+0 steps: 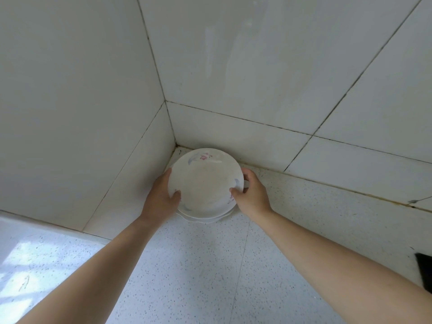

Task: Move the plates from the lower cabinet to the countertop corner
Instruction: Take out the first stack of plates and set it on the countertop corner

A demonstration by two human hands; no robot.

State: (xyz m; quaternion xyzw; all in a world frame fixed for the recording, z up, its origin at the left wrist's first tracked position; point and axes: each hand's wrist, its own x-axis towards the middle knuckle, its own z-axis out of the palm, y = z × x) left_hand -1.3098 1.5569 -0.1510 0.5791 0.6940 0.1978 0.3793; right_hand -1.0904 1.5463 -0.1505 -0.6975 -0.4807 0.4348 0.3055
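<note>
Two hands close on one load at the middle of the frame. Our left hand (161, 195) curls around the left rim of the top plate (203, 183), thumb lying over the edge onto the plate's face and the other fingers tucked beneath, out of sight. Our right hand (251, 195) does the same on the right rim, thumb pressed on the painted border, fingers wrapped around the outside. Both are closed firmly on the rim, not flat or spread.

Under that floral plate we see the scalloped edge of at least one lower plate (205, 218) peeking out at the near side; how many lie in the stack we cannot tell. The stack sits right in the countertop corner, where the two tiled walls (245, 66) meet just above the middle of the frame. Its far rim is near the back wall, and whether the bottom plate already rests on the speckled countertop (198, 277) or hovers just over it is unclear.

We judge this to be the placing step, close to its end. The next move calls for settling the stack level, then easing the fingers out from below without dragging the plates or knocking the wall. A dark object (424, 267) lies at the right edge, well apart.
</note>
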